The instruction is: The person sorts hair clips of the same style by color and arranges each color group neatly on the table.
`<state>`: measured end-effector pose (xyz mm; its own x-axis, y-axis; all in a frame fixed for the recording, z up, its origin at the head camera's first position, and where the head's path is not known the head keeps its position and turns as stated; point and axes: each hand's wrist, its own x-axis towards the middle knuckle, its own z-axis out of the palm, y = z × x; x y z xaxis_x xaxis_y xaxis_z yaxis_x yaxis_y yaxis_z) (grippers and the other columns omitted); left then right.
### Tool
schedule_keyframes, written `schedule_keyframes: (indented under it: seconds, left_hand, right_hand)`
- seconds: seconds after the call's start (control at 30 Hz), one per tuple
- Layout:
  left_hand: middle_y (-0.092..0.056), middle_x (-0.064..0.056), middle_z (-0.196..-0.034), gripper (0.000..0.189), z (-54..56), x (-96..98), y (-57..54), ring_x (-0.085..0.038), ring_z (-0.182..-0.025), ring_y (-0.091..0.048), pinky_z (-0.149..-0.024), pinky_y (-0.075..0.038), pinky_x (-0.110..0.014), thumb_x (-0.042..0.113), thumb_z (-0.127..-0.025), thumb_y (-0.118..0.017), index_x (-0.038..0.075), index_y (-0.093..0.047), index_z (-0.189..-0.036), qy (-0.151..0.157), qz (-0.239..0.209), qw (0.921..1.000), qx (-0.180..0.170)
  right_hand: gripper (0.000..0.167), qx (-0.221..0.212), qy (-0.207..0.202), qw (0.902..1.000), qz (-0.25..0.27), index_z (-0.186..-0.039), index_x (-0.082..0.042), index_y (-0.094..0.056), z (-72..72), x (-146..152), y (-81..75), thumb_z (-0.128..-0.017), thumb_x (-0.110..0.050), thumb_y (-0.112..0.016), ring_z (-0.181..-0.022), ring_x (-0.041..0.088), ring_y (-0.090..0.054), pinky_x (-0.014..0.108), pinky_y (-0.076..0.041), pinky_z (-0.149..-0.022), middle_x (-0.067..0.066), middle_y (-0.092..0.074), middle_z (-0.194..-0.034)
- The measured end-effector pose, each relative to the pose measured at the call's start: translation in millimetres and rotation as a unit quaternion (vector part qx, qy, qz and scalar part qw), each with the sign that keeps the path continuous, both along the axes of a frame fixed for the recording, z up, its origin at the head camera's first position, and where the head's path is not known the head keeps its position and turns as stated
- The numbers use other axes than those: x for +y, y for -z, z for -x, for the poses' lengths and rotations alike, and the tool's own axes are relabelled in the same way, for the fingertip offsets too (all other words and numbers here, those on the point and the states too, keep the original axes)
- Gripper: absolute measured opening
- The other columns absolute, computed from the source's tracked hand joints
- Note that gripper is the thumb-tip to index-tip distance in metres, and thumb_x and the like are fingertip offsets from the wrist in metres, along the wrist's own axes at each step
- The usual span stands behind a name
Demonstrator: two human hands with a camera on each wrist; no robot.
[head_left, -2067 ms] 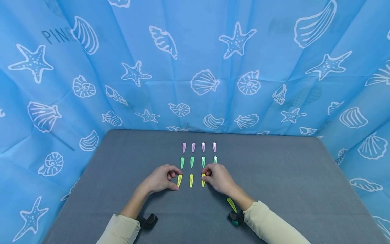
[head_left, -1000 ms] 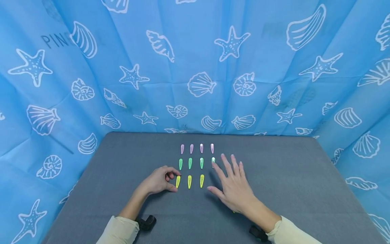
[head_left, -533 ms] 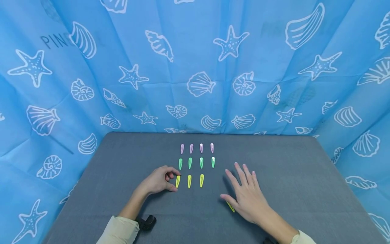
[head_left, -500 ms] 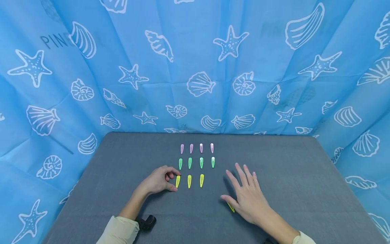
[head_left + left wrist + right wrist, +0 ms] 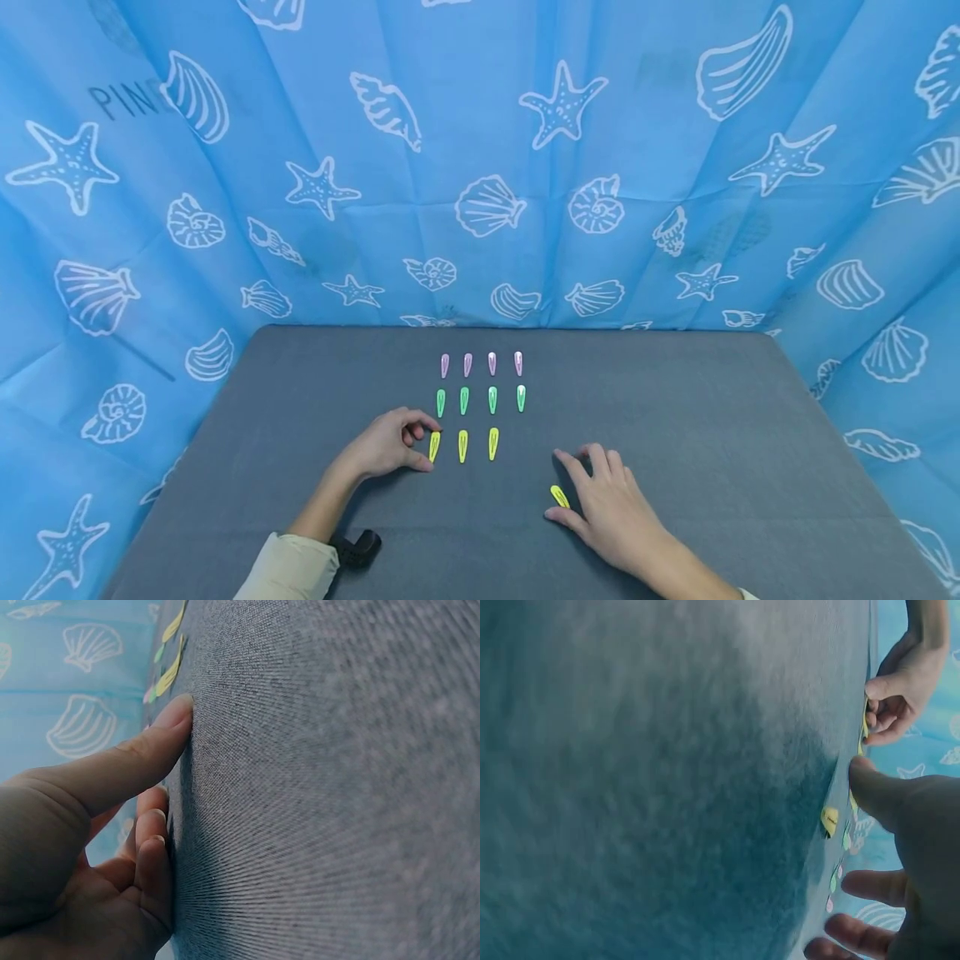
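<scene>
My left hand [image 5: 388, 442] holds the leftmost yellow hair clip [image 5: 435, 447] by its ends, index fingertip at the top and thumb at the bottom; the clip lies flat on the table. Two more yellow clips continue that row, the middle clip [image 5: 462, 447] and the right clip [image 5: 493, 444]. My right hand [image 5: 617, 510] hovers with thumb and fingers spread apart on either side of a loose, slanted yellow hair clip [image 5: 558, 496], not gripping it. In the right wrist view this loose clip [image 5: 829, 820] lies on the cloth beyond the thumb.
Behind the yellow row lie a row of green hair clips [image 5: 464, 401] and a row of purple hair clips [image 5: 468, 365], several in each. Everything rests on a grey cloth-covered table [image 5: 712, 450]. A blue shell-print curtain [image 5: 480, 167] hangs behind and at both sides.
My right hand left the third yellow clip, moved right and toward me with fingers spread, then bent its fingers around the loose yellow clip. My left hand has stayed at the leftmost clip.
</scene>
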<state>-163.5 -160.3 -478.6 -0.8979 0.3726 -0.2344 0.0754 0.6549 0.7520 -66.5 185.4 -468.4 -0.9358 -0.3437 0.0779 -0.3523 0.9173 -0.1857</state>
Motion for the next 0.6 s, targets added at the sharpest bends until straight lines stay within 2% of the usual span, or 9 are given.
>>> schedule_keyframes:
  seconds: [0.07,0.23,0.4,0.6]
  left_hand:
    - [-0.053,-0.005,-0.095,0.048,-0.2,-0.4,-0.7,-0.018,-0.080,-0.047,-0.069,-0.039,-0.030,0.013,-0.072,-0.093,0.016,-0.073,-0.115,-0.001,-0.001,1.0000,-0.002]
    - [-0.053,-0.005,-0.095,0.048,-0.2,-1.0,-0.3,-0.018,-0.080,-0.047,-0.069,-0.039,-0.030,0.013,-0.072,-0.093,0.017,-0.072,-0.115,-0.001,0.000,1.0000,-0.003]
    - [-0.053,-0.005,-0.094,0.048,0.0,-0.9,-0.1,-0.018,-0.079,-0.047,-0.069,-0.040,-0.029,0.012,-0.072,-0.092,0.017,-0.072,-0.115,0.003,0.001,1.0000,-0.003]
    - [-0.053,-0.005,-0.094,0.048,0.3,-0.6,-1.3,-0.018,-0.079,-0.047,-0.069,-0.040,-0.029,0.012,-0.072,-0.092,0.017,-0.072,-0.115,0.004,-0.002,1.0000,-0.002]
  right_hand:
    - [0.068,-0.016,-0.005,0.9998,-0.004,-0.138,-0.015,-0.061,-0.4,-2.1,-2.1,-0.084,-0.053,-0.078,-0.088,0.015,-0.043,0.031,-0.039,-0.073,0.002,-0.054,-0.110]
    - [0.045,-0.035,-0.026,0.9990,0.003,-0.121,-0.013,-0.069,0.3,-5.6,-4.4,-0.087,-0.039,-0.080,-0.078,0.008,-0.040,0.026,-0.039,-0.066,-0.006,-0.052,-0.091]
    - [0.023,-0.003,-0.070,0.9973,0.025,-0.106,-0.011,-0.070,-0.3,-5.4,-3.9,-0.087,-0.020,-0.081,-0.072,0.004,-0.044,0.024,-0.043,-0.062,-0.007,-0.053,-0.083]
    - [0.018,0.048,-0.100,0.9937,0.016,-0.100,-0.008,-0.070,0.2,-8.2,-2.8,-0.085,-0.009,-0.080,-0.071,0.006,-0.051,0.024,-0.047,-0.061,-0.004,-0.057,-0.081]
